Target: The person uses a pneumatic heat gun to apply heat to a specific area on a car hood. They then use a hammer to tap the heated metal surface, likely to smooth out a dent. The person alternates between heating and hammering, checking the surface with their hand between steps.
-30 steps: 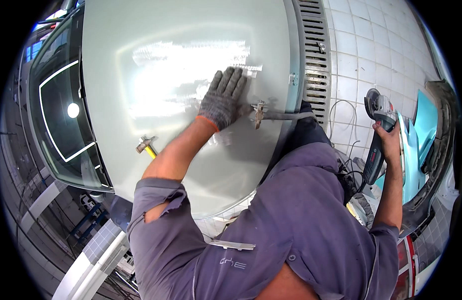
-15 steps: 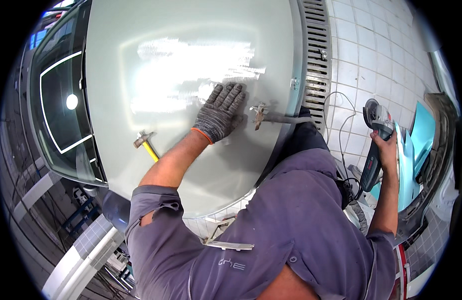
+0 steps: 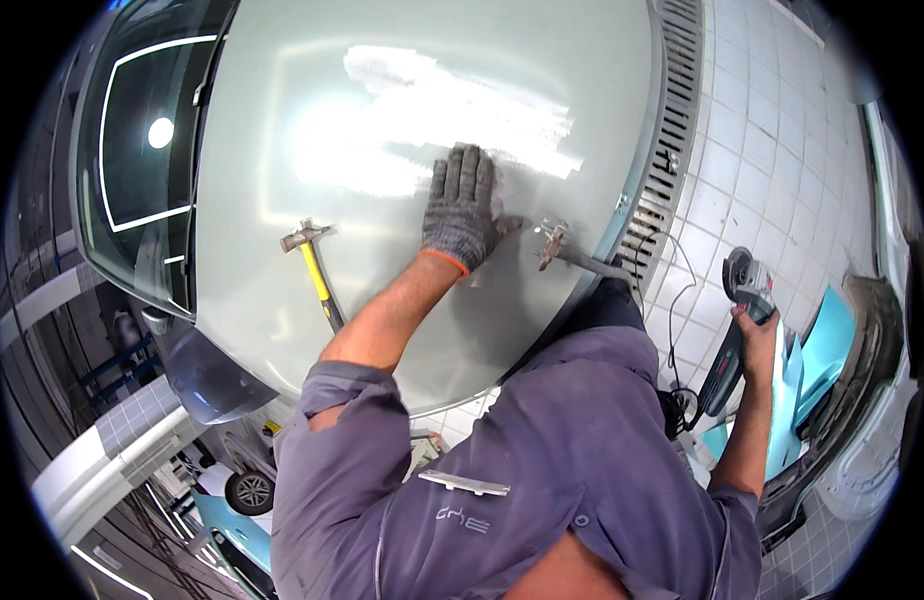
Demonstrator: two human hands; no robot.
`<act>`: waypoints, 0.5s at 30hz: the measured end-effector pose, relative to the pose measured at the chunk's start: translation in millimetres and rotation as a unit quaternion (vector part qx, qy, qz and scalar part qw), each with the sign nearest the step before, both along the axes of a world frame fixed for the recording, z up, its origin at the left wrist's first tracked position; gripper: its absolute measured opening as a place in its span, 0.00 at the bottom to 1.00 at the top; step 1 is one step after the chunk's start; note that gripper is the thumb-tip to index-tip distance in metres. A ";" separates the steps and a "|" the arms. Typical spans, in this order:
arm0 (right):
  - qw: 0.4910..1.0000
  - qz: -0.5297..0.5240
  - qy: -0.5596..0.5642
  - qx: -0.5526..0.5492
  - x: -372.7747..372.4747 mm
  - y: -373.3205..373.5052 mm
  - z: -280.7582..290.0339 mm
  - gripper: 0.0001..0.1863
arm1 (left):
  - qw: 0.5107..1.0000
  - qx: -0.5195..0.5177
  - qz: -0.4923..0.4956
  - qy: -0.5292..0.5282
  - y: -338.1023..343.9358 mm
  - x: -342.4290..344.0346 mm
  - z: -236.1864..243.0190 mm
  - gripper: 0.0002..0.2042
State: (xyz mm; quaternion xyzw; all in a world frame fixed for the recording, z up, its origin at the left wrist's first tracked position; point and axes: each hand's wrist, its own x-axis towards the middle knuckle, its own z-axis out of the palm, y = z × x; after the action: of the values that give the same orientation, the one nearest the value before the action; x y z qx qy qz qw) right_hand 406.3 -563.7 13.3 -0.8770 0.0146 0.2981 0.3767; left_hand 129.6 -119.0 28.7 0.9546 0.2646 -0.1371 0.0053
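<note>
My left hand (image 3: 462, 212), in a dark grey knit glove with an orange cuff, lies flat on a pale grey-green car hood (image 3: 252, 150). Its fingers are stretched out, with their tips at the lower edge of a shiny, bare-metal patch (image 3: 452, 115). Off to the right, over the floor, my bare right hand (image 3: 757, 340) grips an angle grinder (image 3: 727, 365), its disc (image 3: 737, 272) pointing away from me. A hammer (image 3: 314, 270) with a yellow and black handle rests on the hood left of my gloved hand. To that hand's right lies a metal tool (image 3: 550, 245) whose kind I cannot make out.
A dark windshield (image 3: 147, 160) borders the hood at left. Beyond the hood's right edge run a slotted floor grate (image 3: 672, 120) and white tiles (image 3: 742, 160). The grinder's cable (image 3: 690, 265) loops over the floor. Turquoise panels (image 3: 822, 350) stand at far right.
The view has shifted and turned slightly. My left hand has swung straighter, its fingers closer together, still on the hood. More of the hammer's handle shows. The grinder remains in my right hand.
</note>
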 end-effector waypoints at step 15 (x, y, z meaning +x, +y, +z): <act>0.987 0.120 0.078 0.075 7.3 65.2 59.0 0.38 | 0.998 0.002 0.067 -0.008 32.3 -51.8 22.9 0.51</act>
State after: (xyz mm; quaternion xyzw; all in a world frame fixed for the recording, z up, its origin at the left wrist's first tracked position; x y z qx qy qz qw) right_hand 413.6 -498.5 72.3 -0.8159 -0.0834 0.4086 0.4005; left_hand 77.8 -86.7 51.6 0.9358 0.3280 -0.1286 0.0145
